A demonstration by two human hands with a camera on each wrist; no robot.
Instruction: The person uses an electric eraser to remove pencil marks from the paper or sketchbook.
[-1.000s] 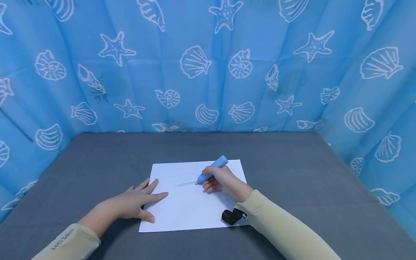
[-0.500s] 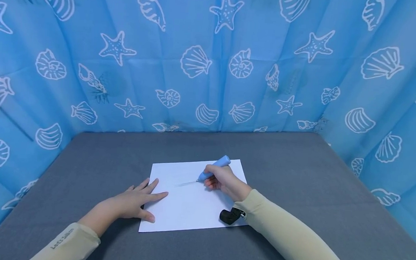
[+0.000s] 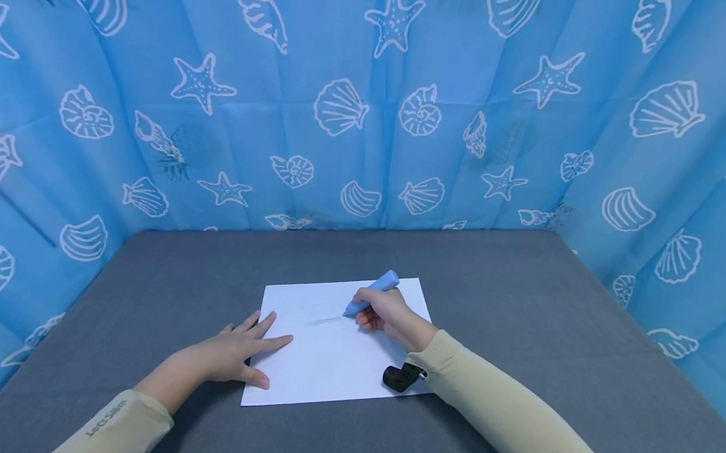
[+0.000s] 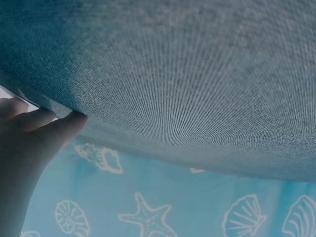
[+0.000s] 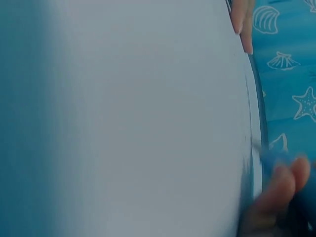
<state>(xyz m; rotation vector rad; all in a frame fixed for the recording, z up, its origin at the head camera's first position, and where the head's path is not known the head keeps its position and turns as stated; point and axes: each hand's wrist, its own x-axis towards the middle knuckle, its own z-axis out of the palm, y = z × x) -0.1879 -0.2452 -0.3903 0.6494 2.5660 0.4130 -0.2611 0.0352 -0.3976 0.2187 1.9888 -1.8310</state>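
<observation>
A white sheet of paper (image 3: 325, 365) lies on the grey tabletop in the head view. My right hand (image 3: 389, 315) grips a thick blue pen (image 3: 383, 283), slanted with its tip down at the paper. From the tip a thin faint line (image 3: 323, 321) runs leftward across the sheet. With fingers spread, my left hand (image 3: 227, 356) rests flat over the paper's left edge. In the right wrist view, the pen and fingers (image 5: 279, 190) look blurred at the lower right. The left wrist view shows only some left fingers (image 4: 66, 127).
A small black device (image 3: 401, 378) is strapped at my right wrist, above the paper's near right corner. Grey cloth (image 3: 489, 281) covers the table around the sheet. A blue curtain (image 3: 385, 152) with shells and starfish hangs behind and at both sides.
The pen tip shifts slightly right, then a little back left, close to the right end of the faint line. My left hand and the paper stay in place.
</observation>
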